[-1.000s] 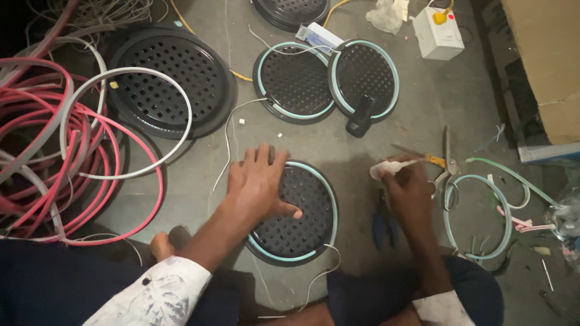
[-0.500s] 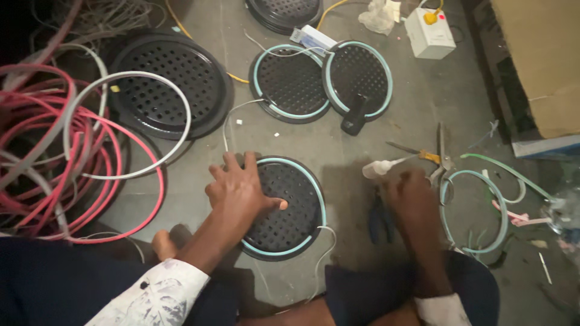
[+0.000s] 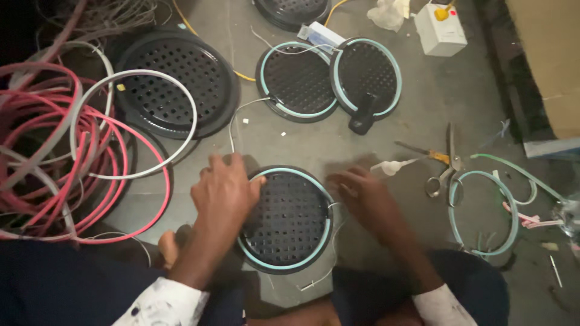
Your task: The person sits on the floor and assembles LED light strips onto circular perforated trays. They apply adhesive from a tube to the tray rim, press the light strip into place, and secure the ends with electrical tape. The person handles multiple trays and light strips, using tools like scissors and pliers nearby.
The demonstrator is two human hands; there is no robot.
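A round black perforated disc (image 3: 290, 232) with a pale teal ring around its rim lies on the grey floor between my knees. My left hand (image 3: 222, 194) sits on its upper left rim with the fingers curled over the ring. My right hand (image 3: 370, 202) is blurred at the disc's right edge, fingers stretched toward the rim and nothing visible in them. A small white nozzle tube (image 3: 393, 166) lies on the floor just beyond my right hand. A thin white wire (image 3: 232, 121) runs up from the disc.
Two more teal-ringed discs (image 3: 297, 79) (image 3: 370, 73) lie ahead with a black tool (image 3: 362, 118) across one. Large black perforated trays (image 3: 175, 90) and coils of red and white tubing (image 3: 60, 157) fill the left. Scissors (image 3: 446, 162), a teal tubing loop (image 3: 483, 214), a white switch box (image 3: 440, 31) and a cardboard box (image 3: 544, 60) are at the right.
My left hand slid from flat on the disc's middle to its upper left rim. My right hand left the white tube on the floor and moved left to the disc.
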